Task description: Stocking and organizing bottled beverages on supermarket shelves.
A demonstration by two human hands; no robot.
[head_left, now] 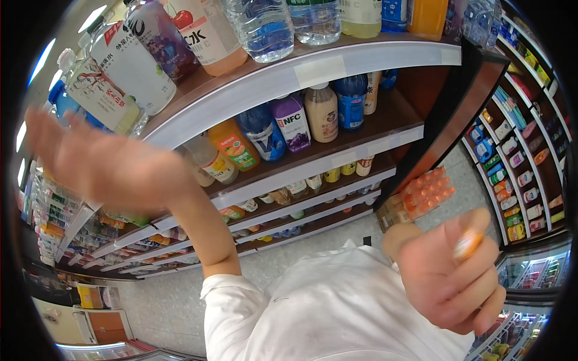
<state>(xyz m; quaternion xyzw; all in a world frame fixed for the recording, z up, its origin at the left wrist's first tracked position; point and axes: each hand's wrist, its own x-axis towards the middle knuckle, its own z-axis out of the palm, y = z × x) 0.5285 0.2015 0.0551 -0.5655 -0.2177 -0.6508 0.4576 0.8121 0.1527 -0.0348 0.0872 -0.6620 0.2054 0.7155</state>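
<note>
My left hand is raised at the left, blurred by motion, with its fingers stretched out and nothing seen in it. It is in front of the shelf's left part, nearest to a pale bottle with a tree picture and a large white bottle; I cannot tell whether it touches either. At the lower right, my right hand is closed, apart from the shelves. A small orange and white thing shows between its thumb and curled forefinger; the rest of it is hidden by the fingers.
A drinks shelf spans the view, with several bottles on its top and a purple carton one level down. Shrink-wrapped orange-capped bottles stand on the floor beside a cardboard box. Another stocked shelf rises at the right.
</note>
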